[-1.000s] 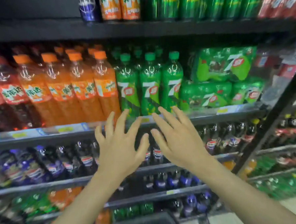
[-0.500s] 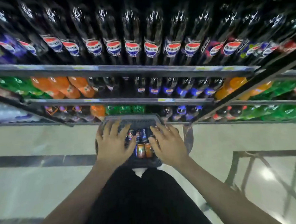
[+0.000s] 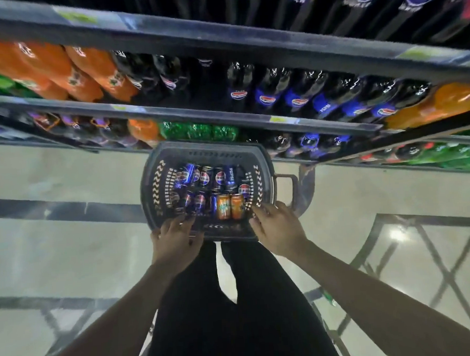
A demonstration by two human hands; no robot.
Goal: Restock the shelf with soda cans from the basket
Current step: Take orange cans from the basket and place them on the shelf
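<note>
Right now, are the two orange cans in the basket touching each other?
Touching. The head view shows the two orange cans side by side near the basket's front wall, with no gap visible between them.

Left hand [image 3: 176, 242] and right hand [image 3: 278, 230] reach down (fingers spread); arms extended.

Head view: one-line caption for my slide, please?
Both hands, left and right, reach into a grey basket of blue and orange cans below stocked shelves.

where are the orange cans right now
In the head view, the two orange cans stand side by side in the basket, at its near right, right of the blue cans and just left of the right hand.
</note>
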